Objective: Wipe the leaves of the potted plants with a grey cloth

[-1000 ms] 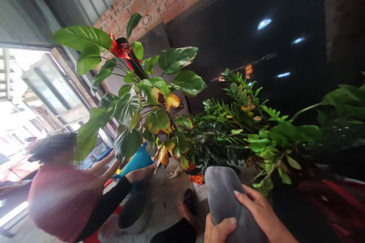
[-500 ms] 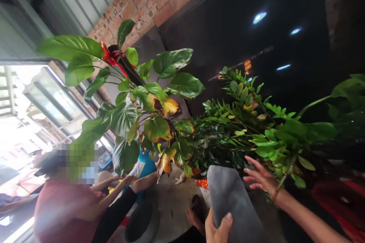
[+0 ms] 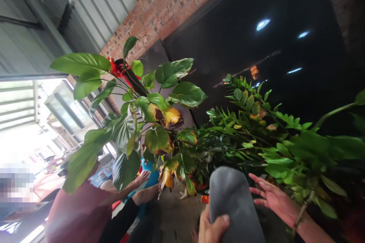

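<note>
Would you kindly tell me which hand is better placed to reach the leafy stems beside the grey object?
Probably the right. The right hand is open and free, close beside the leafy stems, while the left hand is clamped on the grey object.

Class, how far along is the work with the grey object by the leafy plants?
Done: nothing shows as finished. In hand: the left hand grips the grey rounded object from below, thumb across it. Left to do: the right hand is open, fingers spread beside it, by the zamioculcas leaves, holding nothing.
</note>
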Motion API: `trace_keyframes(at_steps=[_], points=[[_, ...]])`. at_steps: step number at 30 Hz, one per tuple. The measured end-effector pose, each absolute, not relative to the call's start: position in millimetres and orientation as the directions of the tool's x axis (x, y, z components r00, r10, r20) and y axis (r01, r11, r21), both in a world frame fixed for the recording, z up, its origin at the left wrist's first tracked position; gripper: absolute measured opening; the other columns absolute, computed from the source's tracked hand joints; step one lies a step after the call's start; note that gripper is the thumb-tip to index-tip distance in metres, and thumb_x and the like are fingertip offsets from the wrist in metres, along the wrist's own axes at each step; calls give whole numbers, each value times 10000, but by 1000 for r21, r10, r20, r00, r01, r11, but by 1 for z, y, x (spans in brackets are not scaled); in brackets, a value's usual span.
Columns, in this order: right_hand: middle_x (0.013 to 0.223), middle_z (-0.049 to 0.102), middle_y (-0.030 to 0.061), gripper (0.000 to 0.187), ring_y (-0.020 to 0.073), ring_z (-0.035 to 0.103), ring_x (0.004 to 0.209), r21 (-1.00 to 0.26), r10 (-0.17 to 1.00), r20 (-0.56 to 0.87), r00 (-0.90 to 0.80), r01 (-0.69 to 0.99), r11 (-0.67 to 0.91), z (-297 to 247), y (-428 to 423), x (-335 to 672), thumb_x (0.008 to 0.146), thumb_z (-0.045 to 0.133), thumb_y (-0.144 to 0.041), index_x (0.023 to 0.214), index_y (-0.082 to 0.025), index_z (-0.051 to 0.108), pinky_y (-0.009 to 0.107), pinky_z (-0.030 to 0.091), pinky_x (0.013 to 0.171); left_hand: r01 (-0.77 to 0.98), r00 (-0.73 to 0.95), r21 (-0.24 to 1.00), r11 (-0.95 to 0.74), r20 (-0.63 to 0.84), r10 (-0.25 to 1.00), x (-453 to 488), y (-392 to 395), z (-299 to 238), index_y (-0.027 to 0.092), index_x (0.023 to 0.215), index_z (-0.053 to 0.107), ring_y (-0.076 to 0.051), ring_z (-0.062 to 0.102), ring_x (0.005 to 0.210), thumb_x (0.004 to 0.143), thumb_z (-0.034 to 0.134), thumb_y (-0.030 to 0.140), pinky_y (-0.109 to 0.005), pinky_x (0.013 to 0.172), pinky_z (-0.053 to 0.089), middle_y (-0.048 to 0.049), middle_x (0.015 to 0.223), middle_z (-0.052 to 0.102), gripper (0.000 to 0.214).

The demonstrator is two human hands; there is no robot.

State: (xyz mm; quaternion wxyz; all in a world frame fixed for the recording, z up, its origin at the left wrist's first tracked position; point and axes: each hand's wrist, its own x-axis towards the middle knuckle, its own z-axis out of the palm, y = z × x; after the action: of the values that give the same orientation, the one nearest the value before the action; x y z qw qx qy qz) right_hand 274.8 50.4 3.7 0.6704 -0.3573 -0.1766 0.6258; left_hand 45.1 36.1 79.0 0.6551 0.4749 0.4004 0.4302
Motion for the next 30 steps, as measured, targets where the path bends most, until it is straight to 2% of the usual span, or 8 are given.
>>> trace_keyframes(at_steps=[5, 8, 13, 18, 20, 25, 28, 30], points=[[1173, 704, 173, 334, 381, 619, 1101, -653, 975, -186, 122, -757, -30, 1, 52, 280, 541, 785, -375, 830, -206, 785, 498, 498, 906, -255, 131, 967, 19, 15, 991, 86, 74, 147, 121, 829, 713, -165, 609, 585, 425, 875, 460, -264, 589, 470, -35, 653, 697, 552], [1138, 719, 186, 345, 403, 607, 1128, -635, 978, -189, 83, -770, -57, -6, 55, 283, 522, 777, -410, 798, -203, 785, 531, 441, 979, -214, 196, 965, 149, -107, 975, 98, 75, 138, 129, 728, 706, -151, 586, 549, 358, 879, 445, -264, 576, 458, -28, 614, 682, 516], [1061, 743, 181, 349, 383, 592, 1165, -650, 973, -227, 48, -751, -115, -20, 62, 299, 555, 721, -446, 804, -208, 776, 503, 415, 1014, 55, 521, 945, 323, -304, 798, 75, 50, 127, 114, 791, 756, -204, 641, 624, 429, 870, 380, -306, 663, 476, -68, 648, 707, 464], [1099, 731, 175, 359, 399, 589, 1171, -633, 987, -158, -23, -764, -120, -26, 65, 306, 567, 733, -415, 849, -197, 771, 513, 424, 1023, -160, 304, 984, 76, -24, 952, 70, 76, 177, 133, 806, 730, -156, 596, 587, 404, 881, 403, -280, 632, 467, -43, 691, 708, 507], [1106, 730, 170, 395, 400, 573, 1194, -616, 989, -147, -18, -781, -106, -26, 63, 301, 596, 727, -473, 873, -196, 773, 522, 414, 1033, -183, 199, 980, 74, -36, 979, 79, 88, 169, 144, 723, 708, -151, 581, 593, 384, 876, 389, -287, 653, 463, -32, 673, 694, 451], [1156, 711, 194, 539, 398, 518, 1258, -632, 983, -163, 80, -774, -42, -31, 60, 297, 632, 638, -660, 853, -189, 776, 524, 396, 1041, 130, 425, 949, 286, -314, 849, 84, 72, 114, 115, 696, 746, -166, 564, 581, 442, 817, 298, -311, 669, 433, -45, 640, 686, 321], [1161, 707, 209, 521, 418, 529, 1241, -641, 991, -134, -15, -761, -99, -35, 61, 306, 575, 693, -611, 850, -178, 781, 540, 388, 1043, 114, 532, 967, 228, -253, 808, 73, 72, 136, 101, 804, 761, -175, 594, 611, 485, 820, 336, -307, 678, 443, -55, 687, 709, 401], [1154, 715, 192, 463, 425, 557, 1207, -618, 992, -119, -43, -778, -108, -35, 60, 311, 548, 740, -536, 842, -182, 788, 546, 387, 1048, 12, 448, 987, 159, -147, 882, 70, 88, 166, 107, 810, 749, -166, 585, 589, 409, 865, 364, -286, 629, 438, -51, 689, 709, 491]])
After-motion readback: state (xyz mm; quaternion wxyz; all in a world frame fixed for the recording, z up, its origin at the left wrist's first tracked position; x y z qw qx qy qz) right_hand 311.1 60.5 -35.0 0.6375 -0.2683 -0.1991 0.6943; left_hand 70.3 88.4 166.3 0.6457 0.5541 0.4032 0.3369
